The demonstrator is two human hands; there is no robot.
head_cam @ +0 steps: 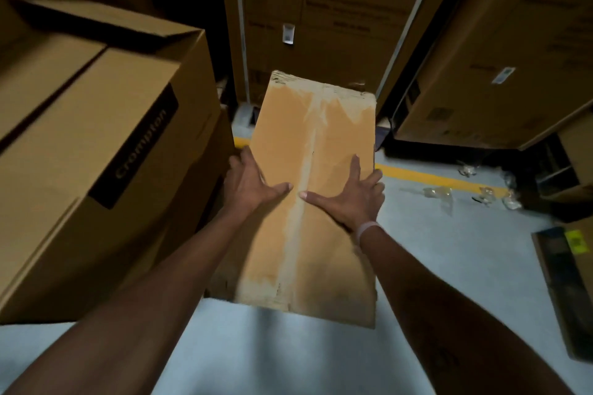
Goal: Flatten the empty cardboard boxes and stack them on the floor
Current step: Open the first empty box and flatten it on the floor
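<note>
both arms reach forward; left hand [248,181] and right hand [348,199], fingers spread, press flat on the cardboard box [316,151].

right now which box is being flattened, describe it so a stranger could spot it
Find the yellow floor line. The flattened box lies across it in the middle, under the left hand and right hand. Unlike the printed cartons around it, it is plain, with a pale tape scar down its middle.
</note>
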